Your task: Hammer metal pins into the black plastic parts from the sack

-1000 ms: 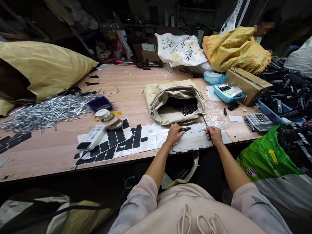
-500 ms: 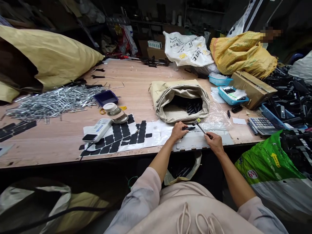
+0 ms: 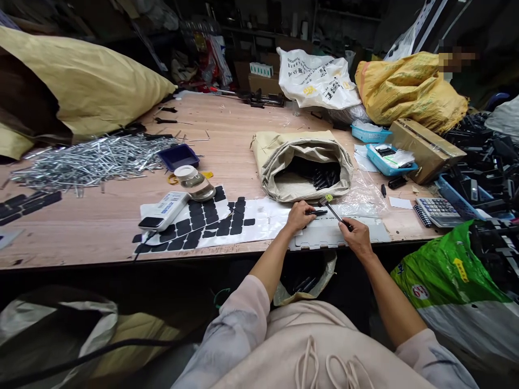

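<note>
Hands rest at the near edge of the wooden table (image 3: 227, 146). The left hand (image 3: 299, 216) has its fingers closed around a small black part (image 3: 317, 212) and holds it down on a pale flat board (image 3: 344, 235) that lies at the table's near edge. The right hand (image 3: 357, 236) grips the thin handle of a small hammer (image 3: 333, 209). The hammer's head is just above the far end of the black part, very close to it; I cannot tell if they touch.

Just beyond the hands sits an open tan sack (image 3: 304, 162) with more black parts inside. Clear plastic wrap (image 3: 360, 197) lies to the right of the sack.

To the left of the hands, a white sheet with black square pads (image 3: 203, 221) lies flat. A white remote-like gadget (image 3: 164, 210) rests on the sheet, and a glass jar with a white lid (image 3: 192, 181) lies on its side just past it. A small blue tray (image 3: 178, 155) sits further back. A big heap of shiny metal pins (image 3: 89, 162) spreads out on the far left.

On the right, a calculator (image 3: 440, 208) sits near the table edge, and a blue basket (image 3: 387, 159) stands beside a brown cardboard box (image 3: 427, 148). A green bag (image 3: 446, 270) hangs low on the near right.
</note>
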A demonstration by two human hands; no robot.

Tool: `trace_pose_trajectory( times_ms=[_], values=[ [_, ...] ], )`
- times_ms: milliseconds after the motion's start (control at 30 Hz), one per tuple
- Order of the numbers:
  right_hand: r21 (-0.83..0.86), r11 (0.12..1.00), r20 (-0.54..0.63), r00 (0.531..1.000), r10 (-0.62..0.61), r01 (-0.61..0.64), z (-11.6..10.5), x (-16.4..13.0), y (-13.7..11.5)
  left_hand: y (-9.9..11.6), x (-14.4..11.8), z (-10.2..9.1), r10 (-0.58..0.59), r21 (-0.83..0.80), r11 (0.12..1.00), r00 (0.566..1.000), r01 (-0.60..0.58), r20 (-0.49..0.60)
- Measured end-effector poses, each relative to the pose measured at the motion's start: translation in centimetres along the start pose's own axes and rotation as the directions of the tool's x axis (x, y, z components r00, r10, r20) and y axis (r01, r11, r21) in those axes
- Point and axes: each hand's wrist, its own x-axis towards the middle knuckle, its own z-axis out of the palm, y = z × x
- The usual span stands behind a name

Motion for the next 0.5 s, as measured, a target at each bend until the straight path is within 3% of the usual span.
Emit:
trace_pose_trajectory(
  times_ms=[167,300,400,500],
  values=[
    [0.008,1.0,0.058,0.998,-0.009,0.008,0.7,0.0,-0.4,0.3,0.0,-0.1,-0.009,0.008,1.0,1.0,0.009,-0.006],
    [0.161,0.977,0.048,0.99,0.135,-0.141,0.5,0.0,0.7,0.5,-0.3,-0.1,0.003,0.013,1.0,1.0,-0.003,-0.002],
    [0.326,0.898,0.047,0.954,0.296,-0.295,-0.1,0.2,1.9,0.4,-0.4,-0.1,0.012,0.026,1.0,1.0,-0.012,-0.004],
    [0.517,0.784,0.007,0.918,0.397,-0.343,-0.3,0.6,2.8,0.3,-0.2,-0.2,0.034,0.027,0.999,0.999,-0.034,-0.01]
  ],
)
